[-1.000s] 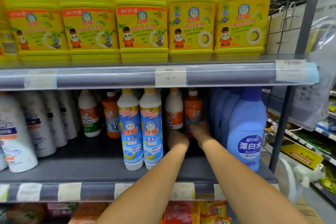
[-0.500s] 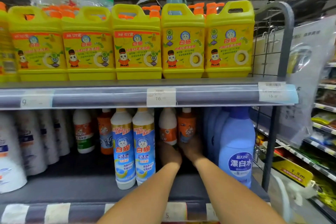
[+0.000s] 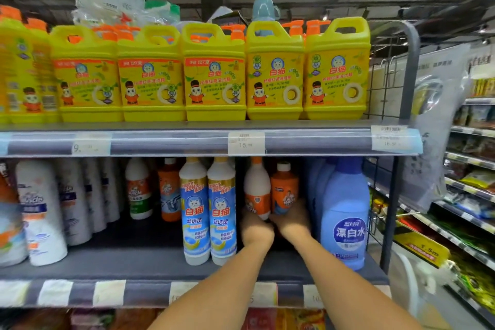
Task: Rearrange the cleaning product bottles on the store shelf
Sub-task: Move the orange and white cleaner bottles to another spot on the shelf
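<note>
Your left forearm [image 3: 227, 284] and right forearm [image 3: 348, 284] are bare and slim in the lower middle of the frame. Your left hand [image 3: 255, 230] and right hand [image 3: 290, 222] are bare too, a little blurred.

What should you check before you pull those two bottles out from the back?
1. Left hand grips white bottle: ok.
2. Right hand grips orange bottle: ok.
3. Both caps on: ok.
4. Path between cat bottles and bleach free: ok.
5. Room under upper shelf: cannot tell.
6. Bare lower shelf in front to set down: ok.
</note>
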A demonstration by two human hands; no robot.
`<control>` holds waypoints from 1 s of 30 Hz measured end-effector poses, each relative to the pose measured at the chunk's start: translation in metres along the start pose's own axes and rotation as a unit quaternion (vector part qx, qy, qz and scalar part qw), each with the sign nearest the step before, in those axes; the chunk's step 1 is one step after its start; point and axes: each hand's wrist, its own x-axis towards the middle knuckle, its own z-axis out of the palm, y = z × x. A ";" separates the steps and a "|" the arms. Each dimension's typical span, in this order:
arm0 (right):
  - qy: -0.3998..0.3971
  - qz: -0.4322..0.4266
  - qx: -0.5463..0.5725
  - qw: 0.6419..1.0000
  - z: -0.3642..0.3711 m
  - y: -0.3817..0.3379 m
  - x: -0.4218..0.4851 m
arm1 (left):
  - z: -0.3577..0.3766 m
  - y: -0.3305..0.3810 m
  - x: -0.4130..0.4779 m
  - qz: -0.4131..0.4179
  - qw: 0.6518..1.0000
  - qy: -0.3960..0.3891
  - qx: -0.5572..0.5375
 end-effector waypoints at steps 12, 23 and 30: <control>0.038 -0.034 0.015 0.999 -0.017 0.007 -0.033 | -0.026 0.000 -0.054 0.000 0.998 0.026 -0.049; -0.071 0.038 0.119 0.990 -0.034 -0.006 -0.040 | -0.035 -0.009 -0.076 0.014 0.995 0.013 -0.093; -0.077 0.031 0.133 0.988 -0.039 -0.027 -0.043 | -0.045 -0.008 -0.090 0.069 0.981 0.032 -0.179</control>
